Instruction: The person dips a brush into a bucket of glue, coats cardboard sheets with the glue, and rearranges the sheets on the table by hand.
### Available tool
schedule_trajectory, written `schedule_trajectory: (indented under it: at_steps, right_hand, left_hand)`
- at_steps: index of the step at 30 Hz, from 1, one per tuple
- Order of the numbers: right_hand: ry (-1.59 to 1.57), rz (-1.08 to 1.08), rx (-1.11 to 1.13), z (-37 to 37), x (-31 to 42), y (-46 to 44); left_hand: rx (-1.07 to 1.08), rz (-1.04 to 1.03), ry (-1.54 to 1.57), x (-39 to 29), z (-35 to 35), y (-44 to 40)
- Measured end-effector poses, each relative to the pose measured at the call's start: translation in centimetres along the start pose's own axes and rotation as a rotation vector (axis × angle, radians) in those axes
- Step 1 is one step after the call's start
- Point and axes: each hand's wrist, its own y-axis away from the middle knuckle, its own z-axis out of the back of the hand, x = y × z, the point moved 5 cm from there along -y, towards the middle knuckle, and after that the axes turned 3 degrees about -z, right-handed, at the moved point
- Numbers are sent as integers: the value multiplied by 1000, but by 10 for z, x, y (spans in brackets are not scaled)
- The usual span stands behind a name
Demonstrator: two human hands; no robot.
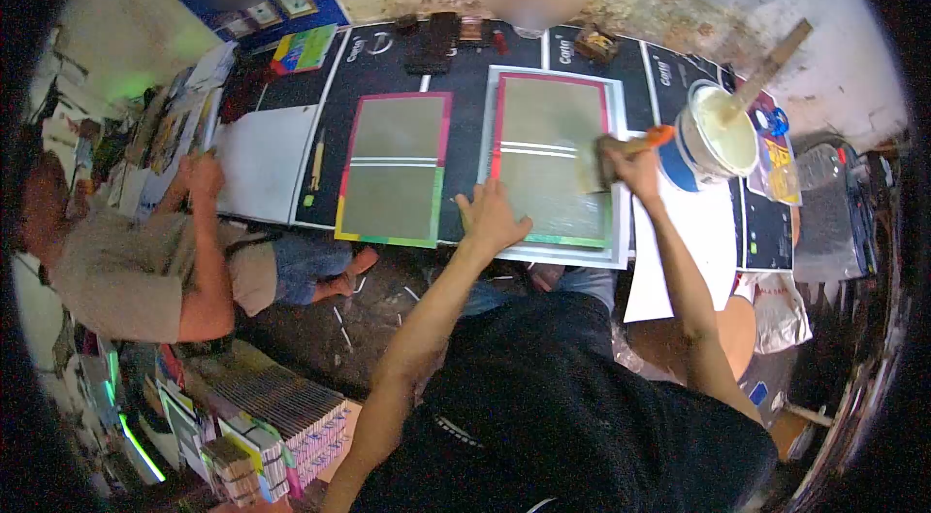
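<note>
Both bare arms reach out from a black shirt (572,397) at 6 o'clock: the left forearm slants toward 1 o'clock, the right toward 11. The left hand (495,219) lies palm down, while the right hand (635,169) is turned inward at a bent wrist.

The grey board (548,198), edged in red and green, lies flat on a larger pale panel (618,222). Its lower left corner, around 7 o'clock, is under the left fingers; its right border, near 3 o'clock, is just beside the right hand. The left fingers are spread, thumb pointing to 3 o'clock, and grip nothing. The right fingers are curled around a brush (608,164); its orange handle end points to 2 o'clock, its bristles to 9 o'clock over the board.

White paper (679,256) lies beneath the right forearm. At 2 o'clock from the right hand stands a bucket (684,159) of cream paste with a wooden stick (776,62) in it. A second board (393,183) lies at 10 o'clock from the left hand; farther out, at 9 o'clock, sits another person (126,256).
</note>
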Motion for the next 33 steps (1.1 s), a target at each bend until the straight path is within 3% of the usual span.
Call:
schedule_trajectory:
  at_steps: [1,2,3,5,6,8,9,11,12,13,14,15,16,17,18,20,22,24,27,29,30,33]
  right_hand:
    - [86,-115,-55,17,-24,-2]
    - [173,-109,-59,38,-11,-2]
    - [284,-89,-52,45,-42,-10]
    - [-163,-5,-120,63,-47,-16]
    - [-450,-87,-182,58,-65,-27]
    - [-594,-63,-246,46,-66,-46]
    - [-532,-1,-198,25,-89,-72]
    - [-525,77,-254,-11,-43,-79]
    - [-339,48,-254,-24,3,-72]
    - [-421,189,-241,-60,-11,-87]
    - [-393,190,-202,-75,21,-75]
    - [-222,143,-66,-77,62,-61]
    - [-109,-11,-28,-92,57,-58]
    - [-39,99,-50,-99,34,-61]
    - [28,213,-73,-100,13,-59]
    - [-119,112,-11,-59,1,-52]
    - [79,118,-57,-15,-18,-48]
    - [215,-4,35,26,-37,-45]
    - [-486,-58,-283,79,-38,-29]
    - [-791,-129,-447,90,-35,-27]
    - [-740,-276,-464,92,-46,-33]
    - [-878,-144,-432,80,4,-51]
  left_hand:
    - [-24,-4,-19,-1,-2,1]
    - [6,-9,-20,-1,-2,1]
    - [28,8,-23,2,0,1]
    - [134,-17,25,10,-7,-6]
    - [65,-3,90,11,2,-6]
    - [-78,-30,168,11,0,-14]
    - [-36,-33,164,13,1,-14]
    - [67,-73,163,2,0,-18]
    - [5,-79,127,-1,-2,-18]
    - [-52,-87,90,-4,-6,-17]
    - [-104,-99,51,-5,-7,-16]
    - [94,-50,156,-7,2,-18]
    - [88,-48,163,-8,1,-18]
    - [84,-47,169,-8,-1,-17]
    - [75,-44,172,-6,-1,-18]
    - [74,-32,166,-5,4,-18]
    - [21,-41,128,-5,3,-18]
    - [-80,-63,55,-4,-4,-16]
    - [48,-53,216,-1,2,-16]
    - [-55,-44,212,-8,-5,-14]
    - [-105,-36,209,-10,-8,-12]
    - [-72,-160,243,-33,-21,-14]
